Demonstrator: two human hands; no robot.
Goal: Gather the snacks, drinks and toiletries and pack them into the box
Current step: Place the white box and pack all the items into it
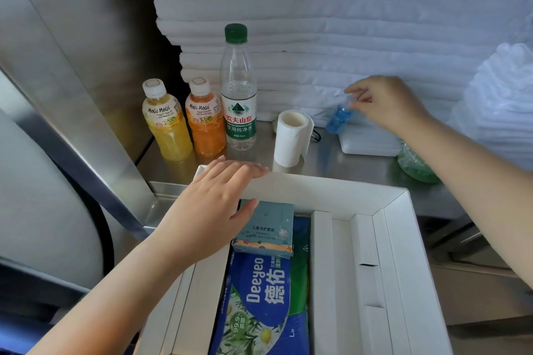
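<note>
Left hand (219, 204) over the far-left corner of the white box (398, 239), fingers straight and loosely spread, thumb against the top edge of the small teal carton (265, 228). Teal carton, printed "Children Wash and Care Set", inside the box at its far end, tilted, lying on the blue Deeyeo pack (259, 297). Deeyeo pack flat in the box's middle channel, between two white cardboard dividers. Right hand (386, 101) out at the back of the counter (346, 164), fingertips pinching the top of the small blue bottle (337, 119). Blue bottle tilted, base at the edge of a flat white container (369, 141); contact unclear. Left rear of counter: yellow Mogu Mogu bottle (165, 124), orange Mogu Mogu bottle (206, 124) just beside it, then tall water bottle (238, 89) with green cap, all upright. White paper roll (291, 138) upright between water bottle and blue bottle, just beyond the box's far rim. Green bag (415, 164) at the counter's right, partly hidden by the right forearm. Stack of folded white towels (288, 8) along the back.
</note>
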